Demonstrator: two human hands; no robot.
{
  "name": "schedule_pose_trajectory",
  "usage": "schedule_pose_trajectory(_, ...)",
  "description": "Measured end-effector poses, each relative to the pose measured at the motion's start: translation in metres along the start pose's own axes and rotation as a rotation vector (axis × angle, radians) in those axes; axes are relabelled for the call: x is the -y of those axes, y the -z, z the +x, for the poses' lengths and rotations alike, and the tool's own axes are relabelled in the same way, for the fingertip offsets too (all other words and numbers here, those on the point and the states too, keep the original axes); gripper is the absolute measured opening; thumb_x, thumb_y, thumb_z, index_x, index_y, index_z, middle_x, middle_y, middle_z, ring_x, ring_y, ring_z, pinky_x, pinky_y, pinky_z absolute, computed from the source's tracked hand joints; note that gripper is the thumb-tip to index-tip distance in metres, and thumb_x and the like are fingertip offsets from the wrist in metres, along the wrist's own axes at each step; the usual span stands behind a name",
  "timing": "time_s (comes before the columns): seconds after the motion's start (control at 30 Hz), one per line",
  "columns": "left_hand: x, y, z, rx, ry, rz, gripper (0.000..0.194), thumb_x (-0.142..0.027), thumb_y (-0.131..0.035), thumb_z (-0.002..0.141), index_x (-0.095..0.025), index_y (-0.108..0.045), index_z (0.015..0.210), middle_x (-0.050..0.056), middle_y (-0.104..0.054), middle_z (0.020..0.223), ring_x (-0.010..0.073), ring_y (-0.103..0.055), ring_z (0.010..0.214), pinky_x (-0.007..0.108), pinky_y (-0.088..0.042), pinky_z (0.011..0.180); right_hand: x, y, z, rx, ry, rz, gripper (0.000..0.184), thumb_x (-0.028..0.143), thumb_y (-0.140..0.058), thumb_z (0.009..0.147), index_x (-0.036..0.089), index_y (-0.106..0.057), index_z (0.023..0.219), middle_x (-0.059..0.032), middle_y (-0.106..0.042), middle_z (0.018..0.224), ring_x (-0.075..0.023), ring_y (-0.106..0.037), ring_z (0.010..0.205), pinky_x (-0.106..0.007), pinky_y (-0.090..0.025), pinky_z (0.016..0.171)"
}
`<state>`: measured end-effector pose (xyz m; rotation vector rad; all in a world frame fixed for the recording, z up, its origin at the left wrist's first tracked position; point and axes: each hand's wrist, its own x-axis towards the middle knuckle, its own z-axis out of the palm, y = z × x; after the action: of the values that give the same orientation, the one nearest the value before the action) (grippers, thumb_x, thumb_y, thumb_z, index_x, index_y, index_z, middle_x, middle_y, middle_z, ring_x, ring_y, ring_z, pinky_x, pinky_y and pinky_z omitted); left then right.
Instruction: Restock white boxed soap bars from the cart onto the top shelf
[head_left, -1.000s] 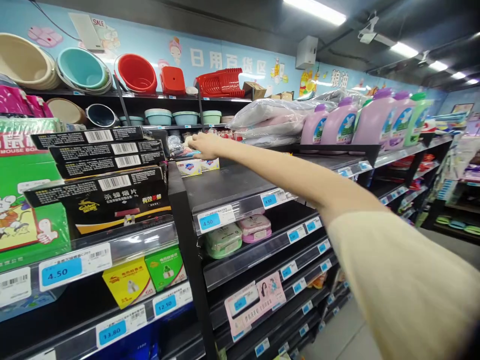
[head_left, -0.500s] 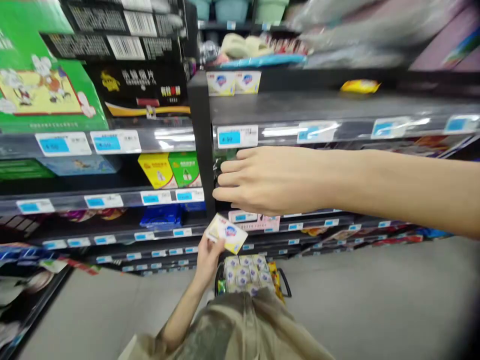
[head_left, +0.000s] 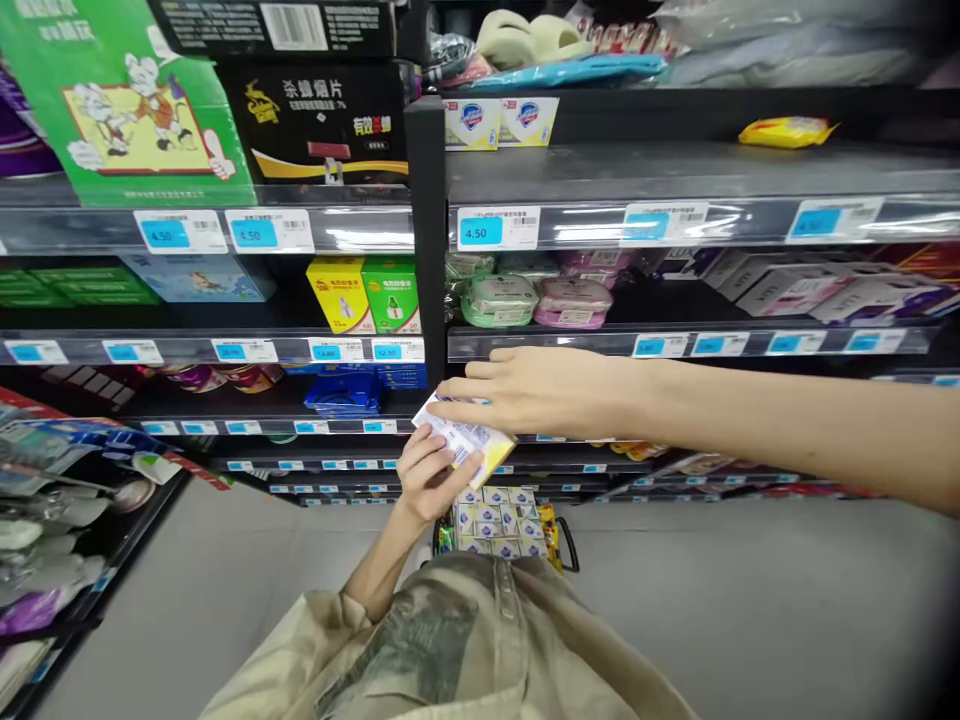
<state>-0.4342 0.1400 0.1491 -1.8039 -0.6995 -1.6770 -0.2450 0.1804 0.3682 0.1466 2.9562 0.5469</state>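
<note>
My left hand (head_left: 433, 475) is closed on a small white and yellow soap box (head_left: 480, 448), its thumb along the lower edge and its fingers at the left side. The box is tilted, with a printed panel facing up. From the right, my right hand (head_left: 544, 390) reaches across, fingers bent over the box's upper edge; its thumb is hidden. Two similar soap boxes (head_left: 500, 124) stand side by side at the left end of the upper shelf. Below my hands, a stack of soap boxes (head_left: 499, 525) fills a black-handled carrier.
A yellow packet (head_left: 787, 131) lies farther right on the upper shelf (head_left: 660, 165). Beneath are green and pink soap cases (head_left: 536, 298) and several cartons (head_left: 810, 285). Insecticide boxes (head_left: 322, 125) occupy the left bay, beside a black upright post (head_left: 429, 240). Another rack (head_left: 120, 540) stands at left.
My right hand has come down onto the soap box. The box has turned in my left hand to show another printed side. The view has shifted, showing the shelves more sharply.
</note>
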Motion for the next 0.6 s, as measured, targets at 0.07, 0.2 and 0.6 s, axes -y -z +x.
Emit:
schedule_pose_trajectory(0.07, 0.004, 0.005, 0.006, 0.018, -0.116, 0.050, 0.034, -0.011, -0.085, 0.088, -0.034, -0.077, 0.112, 0.002, -0.053, 0.100, 0.0178, -0.063, 0.099, 0.039, -0.065, 0.100, -0.002, 0.000, 0.000, -0.044, 0.052, -0.061, 0.061, 0.006, -0.061, 0.097, 0.018, -0.044, 0.155, -0.0162, -0.061, 0.148, -0.0256, -0.066, 0.119, -0.037, -0.054, 0.086)
schedule_pose_trajectory(0.2, 0.003, 0.013, 0.016, 0.031, -0.149, 0.077, 0.029, -0.017, -0.089, 0.087, -0.037, -0.077, 0.104, 0.002, -0.050, 0.097, 0.0167, -0.058, 0.093, 0.032, -0.064, 0.097, -0.005, -0.002, -0.001, -0.112, 0.132, -0.146, 0.050, 0.006, -0.055, 0.102, 0.025, -0.050, 0.148, -0.0124, -0.059, 0.153, -0.0244, -0.065, 0.121, -0.039, -0.054, 0.091)
schedule_pose_trajectory(0.6, -0.010, 0.012, 0.008, -0.118, -0.001, -0.101, 0.019, -0.022, -0.073, 0.101, -0.039, -0.070, 0.111, 0.000, -0.044, 0.093, 0.0161, -0.054, 0.086, 0.032, -0.067, 0.096, -0.005, -0.006, 0.000, -0.363, 0.370, -0.211, 0.025, 0.019, -0.045, 0.112, 0.021, -0.066, 0.125, -0.0118, -0.070, 0.134, -0.0210, -0.063, 0.128, -0.040, -0.052, 0.107)
